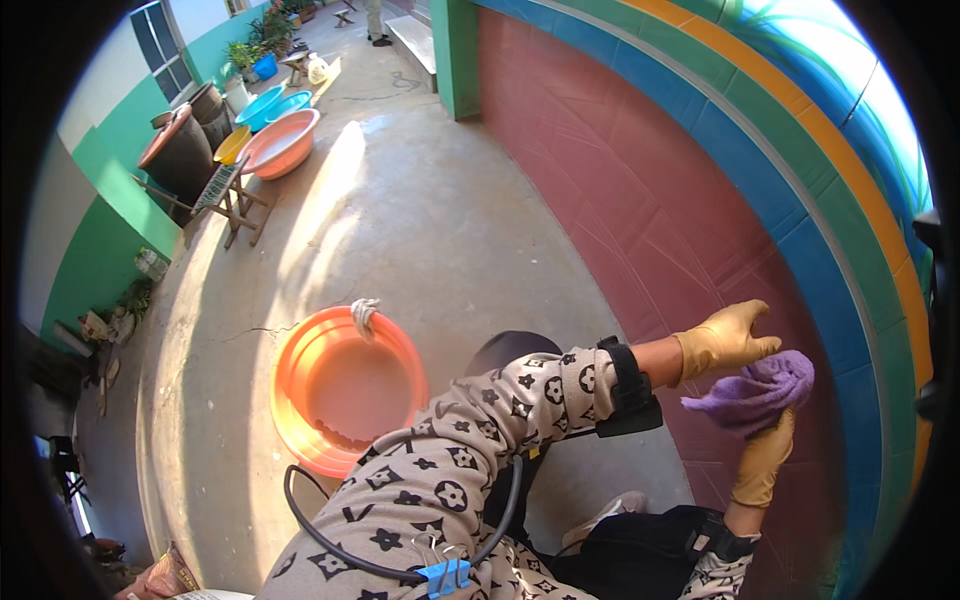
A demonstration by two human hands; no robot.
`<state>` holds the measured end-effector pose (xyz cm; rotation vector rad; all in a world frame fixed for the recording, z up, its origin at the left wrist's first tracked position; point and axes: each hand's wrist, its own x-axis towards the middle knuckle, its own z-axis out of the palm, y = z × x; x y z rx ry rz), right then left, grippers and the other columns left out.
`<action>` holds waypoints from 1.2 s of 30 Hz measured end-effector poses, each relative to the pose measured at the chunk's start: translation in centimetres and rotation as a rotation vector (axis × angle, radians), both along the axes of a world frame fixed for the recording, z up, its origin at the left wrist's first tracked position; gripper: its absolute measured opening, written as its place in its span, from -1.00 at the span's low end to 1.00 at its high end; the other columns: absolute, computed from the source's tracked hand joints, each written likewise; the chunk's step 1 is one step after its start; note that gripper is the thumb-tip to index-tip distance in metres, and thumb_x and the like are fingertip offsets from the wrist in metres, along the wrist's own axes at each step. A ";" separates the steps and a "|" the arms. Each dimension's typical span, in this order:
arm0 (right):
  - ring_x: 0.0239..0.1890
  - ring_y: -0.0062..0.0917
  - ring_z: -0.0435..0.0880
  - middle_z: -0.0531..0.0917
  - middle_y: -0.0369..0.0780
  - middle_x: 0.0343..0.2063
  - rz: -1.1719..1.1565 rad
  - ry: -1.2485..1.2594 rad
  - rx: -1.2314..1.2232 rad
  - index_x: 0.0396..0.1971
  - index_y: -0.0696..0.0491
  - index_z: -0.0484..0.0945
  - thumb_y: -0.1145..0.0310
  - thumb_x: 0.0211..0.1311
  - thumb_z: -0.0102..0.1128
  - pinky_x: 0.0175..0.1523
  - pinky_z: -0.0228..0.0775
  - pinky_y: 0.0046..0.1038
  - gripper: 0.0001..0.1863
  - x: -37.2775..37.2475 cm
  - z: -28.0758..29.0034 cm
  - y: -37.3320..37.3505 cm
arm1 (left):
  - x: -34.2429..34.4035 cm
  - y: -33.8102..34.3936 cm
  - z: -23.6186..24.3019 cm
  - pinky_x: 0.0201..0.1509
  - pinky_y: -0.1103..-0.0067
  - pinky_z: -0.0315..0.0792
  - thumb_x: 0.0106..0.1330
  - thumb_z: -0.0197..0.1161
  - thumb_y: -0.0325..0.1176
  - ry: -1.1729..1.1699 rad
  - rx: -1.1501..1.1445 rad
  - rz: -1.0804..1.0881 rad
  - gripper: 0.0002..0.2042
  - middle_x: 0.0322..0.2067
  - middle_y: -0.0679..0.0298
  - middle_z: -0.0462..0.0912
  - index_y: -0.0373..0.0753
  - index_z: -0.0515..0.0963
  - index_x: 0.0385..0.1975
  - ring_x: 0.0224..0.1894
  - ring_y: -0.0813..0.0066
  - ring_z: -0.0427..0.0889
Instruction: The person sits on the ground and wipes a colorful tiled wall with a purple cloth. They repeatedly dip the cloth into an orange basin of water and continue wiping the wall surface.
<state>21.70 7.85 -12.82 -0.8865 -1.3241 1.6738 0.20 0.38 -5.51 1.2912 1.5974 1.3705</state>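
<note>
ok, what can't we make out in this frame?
Right hand: head view, fingertips hidden by the purple cloth; grip unclear.
Near basin: head view, lower-right rim hidden by the left sleeve.
Far person: head view, upper body cut off by the top edge.
Bag: head view, cut off by the lower edge; contents unclear.

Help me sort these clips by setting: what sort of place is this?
Probably a home's courtyard or yard: sunlight falls across a concrete floor, potted plants stand toward the far end, and a wall with a window runs along the left.
</note>
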 end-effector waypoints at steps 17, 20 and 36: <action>-0.03 -0.41 0.62 0.63 -0.11 -0.04 0.132 0.273 -0.068 0.16 0.18 0.44 0.15 0.53 -0.15 0.11 0.44 -0.38 -0.55 -0.8 1.2 -0.9 | -13.8 -33.8 -29.9 0.25 0.18 0.31 0.25 0.21 -0.10 0.866 -0.893 0.140 -0.58 0.00 0.11 0.59 -0.20 0.52 0.03 0.25 0.05 0.36; -0.10 -0.42 0.65 0.67 -0.12 -0.13 0.413 0.271 0.352 0.15 0.15 0.46 0.16 0.53 -0.13 0.04 0.49 -0.35 -0.57 -2.7 3.3 -0.8 | -13.2 -34.6 -30.9 0.27 0.16 0.25 0.27 0.16 -0.02 0.954 -1.040 -0.046 -0.59 -0.01 0.20 0.62 -0.16 0.60 -0.03 0.23 0.14 0.39; 0.14 -0.47 0.46 0.49 -0.18 0.14 0.125 -0.134 0.042 0.27 0.12 0.34 0.08 0.56 -0.19 0.28 0.29 -0.39 -0.50 -1.9 1.3 -2.3 | -12.2 -38.1 -33.4 0.28 0.41 0.14 0.24 0.06 -0.23 1.444 -1.138 -0.081 -0.74 -0.19 0.21 0.68 -0.14 0.69 -0.30 0.04 0.33 0.55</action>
